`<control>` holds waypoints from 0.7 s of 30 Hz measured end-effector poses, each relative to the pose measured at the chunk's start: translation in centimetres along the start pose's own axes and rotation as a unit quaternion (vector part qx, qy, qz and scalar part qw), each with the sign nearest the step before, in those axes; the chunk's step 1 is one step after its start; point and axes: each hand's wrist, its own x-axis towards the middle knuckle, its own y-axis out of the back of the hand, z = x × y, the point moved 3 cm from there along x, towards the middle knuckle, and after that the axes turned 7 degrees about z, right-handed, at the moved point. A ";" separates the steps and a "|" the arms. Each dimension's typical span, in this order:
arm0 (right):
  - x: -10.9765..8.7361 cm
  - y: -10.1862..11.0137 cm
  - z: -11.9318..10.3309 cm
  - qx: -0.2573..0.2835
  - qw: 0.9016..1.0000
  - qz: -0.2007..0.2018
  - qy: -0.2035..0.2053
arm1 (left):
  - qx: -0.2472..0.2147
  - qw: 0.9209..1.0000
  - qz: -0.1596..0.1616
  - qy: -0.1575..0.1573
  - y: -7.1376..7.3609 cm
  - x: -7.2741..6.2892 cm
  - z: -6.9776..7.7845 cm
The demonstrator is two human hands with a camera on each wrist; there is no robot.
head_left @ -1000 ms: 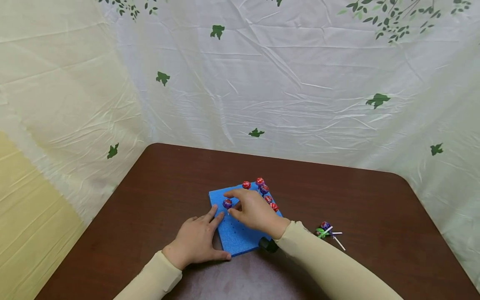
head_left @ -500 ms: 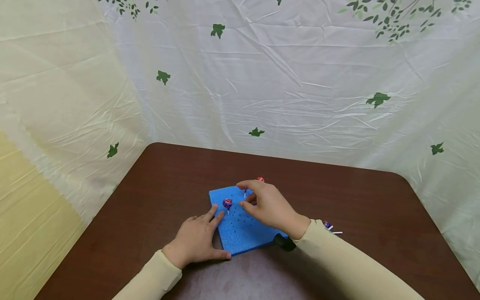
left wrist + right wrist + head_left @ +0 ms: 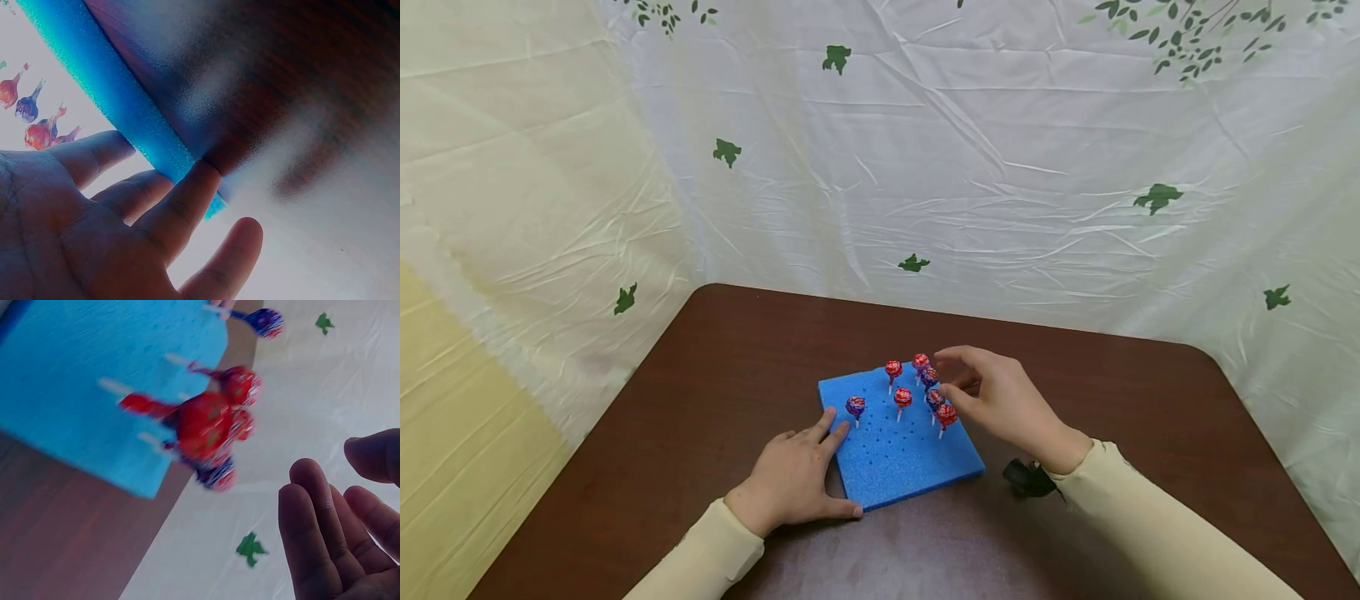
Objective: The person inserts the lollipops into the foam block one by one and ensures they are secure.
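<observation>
Blue board: foam-looking slab [image 3: 902, 475], just below ctr of the head frame, flat on the worktop [image 3: 737, 358] & turned at a bit of an angle. Dotted w/ small holes.
Lollies: 7 by my count, all on the board, white sticks down, heads up. Purple one [image 3: 855, 407] sits alone toward the board's L side. Red one [image 3: 892, 368] near the far edge, another red one [image 3: 902, 398] roughly mid-board. Other 4 bunched along the R side, incl. a red one [image 3: 947, 415] lowest in the frame.
L hand: lower ctr-left of the head frame [image 3: 796, 479], fingers spread & mostly straight, not gripping. Two fingertips against the board's L edge, thumb tip at its lower-left corner. L wrist cam backs this up, fingers [image 3: 175, 215] along the blue edge.
R hand: right of ctr [image 3: 1003, 396], just beside the R-side bunch. Fingers loosely bent, thumb apart from them, nothing held. R wrist cam shows a gap btwn fingers [image 3: 306, 531] & candy; lollies are blurry there.
Wrist gadget: black thing [image 3: 1028, 479] under the R wrist, can't tell details.
Sleeves: pale yellow, both arms, coming in from the bottom.
Backdrop: wrinkly whitish cloth [image 3: 790, 208] w/ green leaf shapes, upper half of the frame.
</observation>
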 end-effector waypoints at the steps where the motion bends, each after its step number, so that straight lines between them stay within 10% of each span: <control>1: -0.2 0.2 0.3 -0.004 1.000 -0.002 -0.003 | 0.000 1.000 -0.001 0.000 0.0 0.0 0.0; 21: -3.8 2.0 4.7 -0.033 0.999 -0.025 -0.020 | -0.005 1.000 -0.006 0.001 0.2 -0.1 -0.1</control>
